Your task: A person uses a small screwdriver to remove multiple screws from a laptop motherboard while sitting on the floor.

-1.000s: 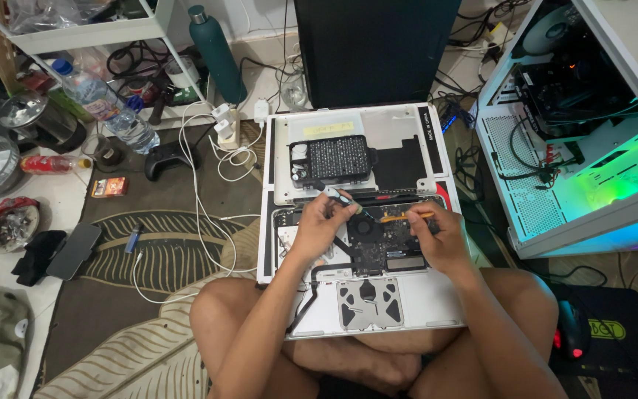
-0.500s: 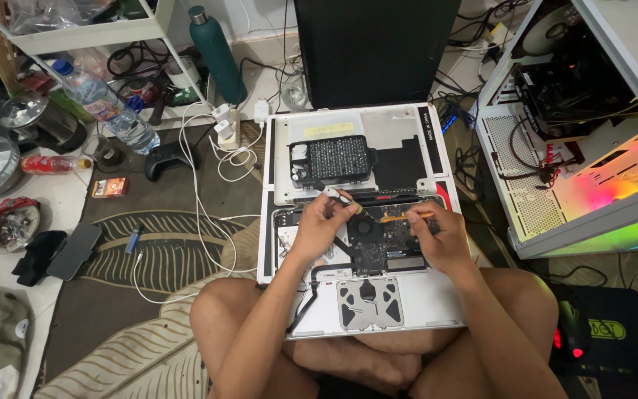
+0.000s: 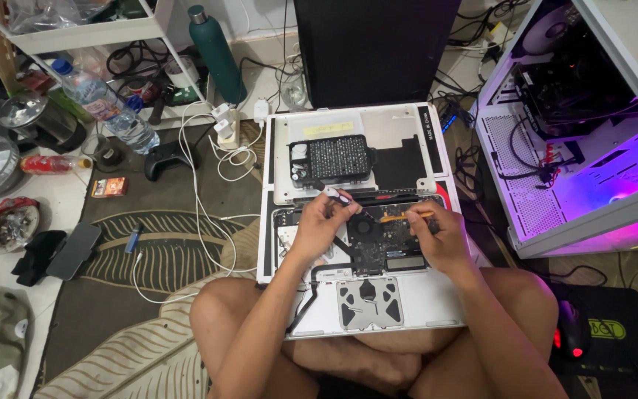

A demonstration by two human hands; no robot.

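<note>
A: At lower centre, the opened laptop (image 3: 378, 295) rests on your crossed legs. Your left hand (image 3: 320, 222) pinches a small screwdriver (image 3: 334, 195) over the fan (image 3: 367, 225); your right hand (image 3: 437, 235) grips an orange pry tool (image 3: 400, 216) just beside it.

B: What might go wrong?

A: I judge that tip could slip and gouge the board, since the machine sits unsteadily on your lap.

B: Anything changed?

A: Your hands have barely moved. At upper right, the computer case (image 3: 555, 148) glow has turned from green to purple.
</note>
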